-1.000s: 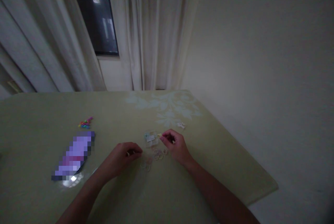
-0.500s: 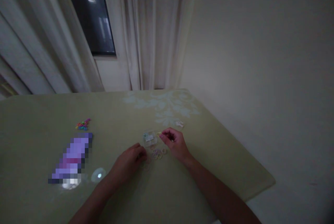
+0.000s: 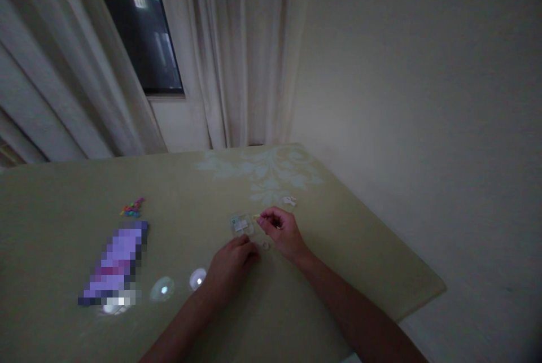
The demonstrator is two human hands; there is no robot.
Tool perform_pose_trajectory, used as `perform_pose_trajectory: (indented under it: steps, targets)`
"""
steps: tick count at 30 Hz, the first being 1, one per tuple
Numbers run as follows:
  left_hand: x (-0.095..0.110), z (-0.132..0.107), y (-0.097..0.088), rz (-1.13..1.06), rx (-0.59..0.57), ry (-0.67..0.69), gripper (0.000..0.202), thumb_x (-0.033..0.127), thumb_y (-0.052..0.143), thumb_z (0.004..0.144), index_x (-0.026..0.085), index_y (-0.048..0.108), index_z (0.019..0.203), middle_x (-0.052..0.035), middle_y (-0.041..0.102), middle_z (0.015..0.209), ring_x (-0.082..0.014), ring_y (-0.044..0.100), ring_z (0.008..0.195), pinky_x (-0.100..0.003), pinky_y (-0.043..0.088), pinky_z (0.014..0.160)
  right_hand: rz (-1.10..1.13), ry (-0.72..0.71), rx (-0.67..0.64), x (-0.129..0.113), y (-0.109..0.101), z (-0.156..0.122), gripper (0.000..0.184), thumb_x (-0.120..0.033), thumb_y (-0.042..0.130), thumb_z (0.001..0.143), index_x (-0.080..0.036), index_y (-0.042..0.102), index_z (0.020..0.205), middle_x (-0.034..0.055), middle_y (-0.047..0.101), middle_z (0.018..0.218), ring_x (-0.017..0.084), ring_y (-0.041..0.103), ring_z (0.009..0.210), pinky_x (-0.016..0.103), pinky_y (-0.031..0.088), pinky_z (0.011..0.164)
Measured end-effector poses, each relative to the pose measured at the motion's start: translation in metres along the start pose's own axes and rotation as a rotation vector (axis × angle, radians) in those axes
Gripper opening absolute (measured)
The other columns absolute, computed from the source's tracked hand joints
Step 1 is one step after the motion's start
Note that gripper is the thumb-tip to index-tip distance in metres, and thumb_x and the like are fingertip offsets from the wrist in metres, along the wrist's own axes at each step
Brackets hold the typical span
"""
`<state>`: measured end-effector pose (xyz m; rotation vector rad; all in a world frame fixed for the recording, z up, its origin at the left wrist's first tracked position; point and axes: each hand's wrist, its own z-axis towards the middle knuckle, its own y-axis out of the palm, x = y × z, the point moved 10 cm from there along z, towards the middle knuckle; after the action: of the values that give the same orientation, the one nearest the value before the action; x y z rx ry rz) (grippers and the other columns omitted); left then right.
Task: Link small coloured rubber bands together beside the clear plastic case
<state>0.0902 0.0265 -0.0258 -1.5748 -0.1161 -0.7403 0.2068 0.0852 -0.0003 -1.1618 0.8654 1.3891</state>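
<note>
My right hand (image 3: pixel 283 234) is closed in a pinch, with a small yellow hair tie (image 3: pixel 256 218) at its fingertips. That hair tie is beside the right edge of a small clear plastic box (image 3: pixel 242 225) with a pale label. My left hand (image 3: pixel 235 261) is curled palm-down just in front of the box. Its fingertips are hidden, so I cannot make out what they hold. A pale hair tie (image 3: pixel 265 245) lies on the table between the two hands. The other small rings are covered by my left hand.
Behind my right hand lies a small white item (image 3: pixel 289 200). On the left are a pile of colourful small pieces (image 3: pixel 132 207) and a blurred purple packet (image 3: pixel 115 261). Light glares off the green tabletop (image 3: pixel 186 205); a wall (image 3: pixel 402 126) runs along its right side.
My left hand has moved right, over the small rings that were visible between my hands. The right hand keeps its pinch on the yellow hair tie. The view has shifted slightly.
</note>
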Motion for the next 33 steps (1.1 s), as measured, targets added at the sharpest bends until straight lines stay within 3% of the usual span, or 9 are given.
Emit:
perform_pose_trajectory:
  steps: [5, 8, 12, 15, 18, 25, 33]
  targets:
    - [-0.001, 0.000, 0.006, 0.076, 0.001, 0.002, 0.021, 0.018, 0.051, 0.092, 0.018, 0.071, 0.094, -0.0148, 0.072, 0.106, -0.0333, 0.067, 0.102, -0.045, 0.050, 0.092, 0.004, 0.007, -0.013, 0.000, 0.002, 0.000, 0.031, -0.046, 0.074, 0.085, -0.016, 0.070, 0.086, -0.0014, 0.058, 0.066, 0.012, 0.050, 0.058, 0.024, 0.038, 0.054]
    - [-0.005, -0.006, -0.010, -0.155, 0.101, 0.028, 0.014, 0.021, 0.050, 0.093, 0.021, 0.062, 0.087, -0.0102, 0.070, 0.100, -0.0276, 0.065, 0.093, -0.038, 0.051, 0.085, -0.022, 0.009, -0.032, 0.000, 0.004, -0.001, 0.031, -0.047, 0.074, 0.085, -0.016, 0.071, 0.086, -0.0012, 0.058, 0.066, 0.012, 0.049, 0.059, 0.024, 0.038, 0.054]
    - [-0.016, -0.017, -0.037, -0.427, 0.206, 0.027, 0.023, 0.033, 0.038, 0.104, 0.023, 0.054, 0.090, -0.0021, 0.062, 0.084, -0.0189, 0.059, 0.076, -0.027, 0.050, 0.068, -0.055, 0.005, -0.140, 0.000, 0.017, -0.007, 0.030, -0.047, 0.075, 0.085, -0.017, 0.073, 0.087, -0.0017, 0.058, 0.065, 0.012, 0.047, 0.059, 0.024, 0.037, 0.055]
    - [-0.028, -0.021, -0.049, -0.641, 0.287, -0.011, 0.022, 0.038, 0.048, 0.102, 0.022, 0.057, 0.090, 0.0014, 0.058, 0.077, -0.0161, 0.056, 0.071, -0.024, 0.049, 0.066, -0.073, -0.007, -0.212, 0.000, 0.028, -0.012, 0.029, -0.046, 0.075, 0.086, -0.017, 0.074, 0.087, -0.0012, 0.058, 0.065, 0.012, 0.047, 0.060, 0.024, 0.037, 0.056]
    - [-0.034, -0.020, -0.048, -0.745, 0.319, -0.022, 0.019, 0.039, 0.058, 0.098, 0.021, 0.063, 0.094, 0.0009, 0.064, 0.080, -0.0158, 0.062, 0.076, -0.025, 0.052, 0.070, -0.066, 0.000, -0.249, 0.003, 0.034, -0.014, 0.030, -0.047, 0.076, 0.085, -0.017, 0.074, 0.086, -0.0011, 0.059, 0.066, 0.012, 0.047, 0.061, 0.024, 0.036, 0.056]
    - [-0.041, -0.022, -0.055, -0.674, 0.430, -0.054, 0.019, 0.038, 0.070, 0.091, 0.021, 0.074, 0.100, -0.0038, 0.078, 0.094, -0.0204, 0.075, 0.087, -0.031, 0.060, 0.082, 0.069, 0.079, -0.278, 0.011, 0.036, -0.014, 0.035, -0.051, 0.080, 0.081, -0.017, 0.074, 0.084, -0.0016, 0.059, 0.066, 0.011, 0.047, 0.060, 0.025, 0.036, 0.057]
    - [-0.036, -0.028, -0.061, -0.620, 0.534, 0.022, 0.014, 0.032, 0.071, 0.090, 0.024, 0.080, 0.096, -0.0038, 0.079, 0.092, -0.0185, 0.075, 0.081, -0.028, 0.062, 0.077, 0.081, 0.098, -0.247, 0.014, 0.038, -0.014, 0.034, -0.049, 0.082, 0.079, -0.016, 0.077, 0.085, 0.0002, 0.064, 0.068, 0.011, 0.050, 0.060, 0.025, 0.039, 0.059]
